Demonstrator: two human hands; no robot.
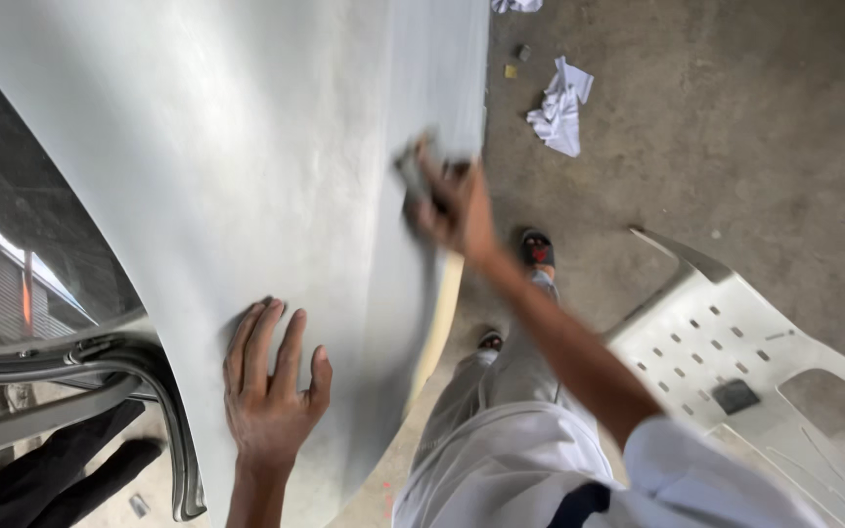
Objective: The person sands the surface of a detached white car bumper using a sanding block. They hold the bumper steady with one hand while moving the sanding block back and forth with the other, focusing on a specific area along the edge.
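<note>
Right hand [457,210] is clenched on a small dark grey sanding block [411,181], pressing it flat vs. the pale grey matte car body panel [246,147] near the panel's right-hand edge, approx. mid-height in view. The block is blurred — its long axis seems to run roughly along that edge, upper end pointing toward the top of the frame, but can't be sure. Left hand [271,386] lies released, palm flat on the same panel lower down, fingers spread and pointing up the panel, near the black rubber window seal [173,411] at the panel's lower left edge. Beside the panel, on the concrete floor [735,127] — a white perforated plastic chair [735,362] at right, crumpled white paper [561,108] further off.
</note>
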